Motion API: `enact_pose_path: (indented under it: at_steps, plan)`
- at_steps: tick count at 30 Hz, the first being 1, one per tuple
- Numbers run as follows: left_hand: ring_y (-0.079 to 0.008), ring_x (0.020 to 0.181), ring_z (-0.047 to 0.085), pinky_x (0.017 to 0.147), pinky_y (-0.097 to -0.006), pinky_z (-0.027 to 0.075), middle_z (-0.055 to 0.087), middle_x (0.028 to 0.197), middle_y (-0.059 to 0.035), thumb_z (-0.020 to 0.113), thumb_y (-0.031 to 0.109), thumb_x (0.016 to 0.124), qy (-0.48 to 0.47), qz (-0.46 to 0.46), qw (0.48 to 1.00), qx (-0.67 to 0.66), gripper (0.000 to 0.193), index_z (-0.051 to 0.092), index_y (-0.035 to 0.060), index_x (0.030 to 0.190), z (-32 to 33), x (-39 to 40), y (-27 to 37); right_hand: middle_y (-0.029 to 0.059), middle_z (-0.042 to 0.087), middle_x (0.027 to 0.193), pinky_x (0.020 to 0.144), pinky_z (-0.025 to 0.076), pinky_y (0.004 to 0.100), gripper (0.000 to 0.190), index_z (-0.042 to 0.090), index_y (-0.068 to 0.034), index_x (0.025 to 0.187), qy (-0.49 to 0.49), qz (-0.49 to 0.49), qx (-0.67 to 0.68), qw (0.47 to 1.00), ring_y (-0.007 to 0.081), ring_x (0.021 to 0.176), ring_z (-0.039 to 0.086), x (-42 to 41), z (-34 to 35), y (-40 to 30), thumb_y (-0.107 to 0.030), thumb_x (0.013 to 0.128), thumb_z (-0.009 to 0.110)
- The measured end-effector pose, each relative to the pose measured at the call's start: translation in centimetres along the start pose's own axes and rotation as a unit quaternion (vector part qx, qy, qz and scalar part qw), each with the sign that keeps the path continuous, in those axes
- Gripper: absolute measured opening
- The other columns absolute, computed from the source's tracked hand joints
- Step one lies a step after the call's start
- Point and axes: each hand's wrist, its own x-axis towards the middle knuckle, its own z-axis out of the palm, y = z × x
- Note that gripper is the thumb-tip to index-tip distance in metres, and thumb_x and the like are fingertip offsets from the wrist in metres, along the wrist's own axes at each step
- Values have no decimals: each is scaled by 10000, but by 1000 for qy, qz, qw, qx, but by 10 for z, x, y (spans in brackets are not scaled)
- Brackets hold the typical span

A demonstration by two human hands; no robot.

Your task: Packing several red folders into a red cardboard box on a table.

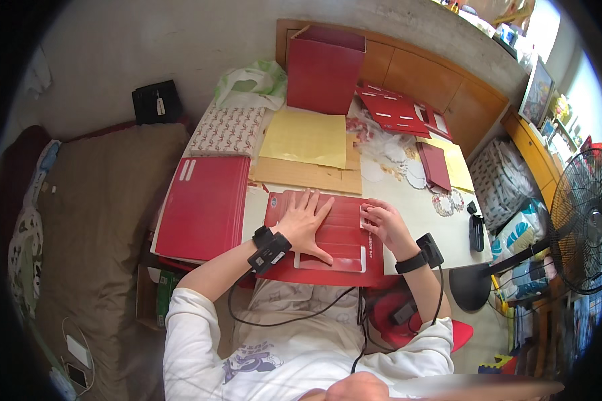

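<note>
A flat red printed cardboard sheet (341, 233) with white-edged flaps lies at the table's near edge. My left hand (306, 223) rests on it palm down with fingers spread. My right hand (385, 223) is at the sheet's right side, its fingers bent beside a white-edged flap; whether it pinches that flap cannot be told. Left of the sheet lies a stack of red cardboard sheets (203, 210). Beyond my hands, a yellow paper sheet (306, 138) lies on a brown cardboard piece (308, 175).
A tall red box (326, 72), a patterned white box (228, 131) and a plastic bag (253, 85) stand towards the back. More red cut sheets (394, 110) and a dark red booklet-like piece (435, 166) lie right. A black fan (582, 220) stands beyond the table's right edge.
</note>
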Motion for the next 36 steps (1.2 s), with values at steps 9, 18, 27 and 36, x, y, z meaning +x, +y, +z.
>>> enact_pose_path:
  at_steps: [9, 18, 27, 36]
  plan:
    - [-408, 1209, 318, 1051, -555, 156, 359, 1238, -253, 702, 698, 468, 91, 47, 995, 5, 1230, 245, -36, 1344, -9, -1, 7, 84, 593, 924, 675, 471, 263, 305, 543, 14, 1060, -85, -143, -269, 949, 144, 839, 577, 12, -3, 2, -112, 795, 628]
    - [-283, 982, 526, 982, -466, 343, 532, 1048, -149, 705, 527, 578, 145, 79, 986, 19, 894, 440, -71, 1187, -10, -25, 23, 116, 617, 1001, 791, 479, 317, 290, 530, -12, 997, -136, -388, -502, 761, 260, 956, 590, -14, -1, 17, 16, 726, 628]
    - [-321, 1028, 552, 907, -380, 438, 564, 1099, -207, 644, 368, 747, 139, 163, 976, 40, 569, 518, -85, 1069, 12, -31, 16, 130, 498, 1265, 989, 340, 434, 411, 470, -37, 1221, -145, -444, -701, 540, 249, 1177, 468, -43, 8, 30, -146, 831, 544]
    - [-291, 950, 577, 941, -418, 390, 613, 952, -175, 676, 339, 707, 137, 68, 983, 98, 438, 583, -23, 936, -8, -28, 21, 128, 546, 1190, 950, 380, 408, 383, 527, -26, 1133, -108, -461, -718, 510, 257, 1106, 515, -49, 0, 23, -223, 811, 595]
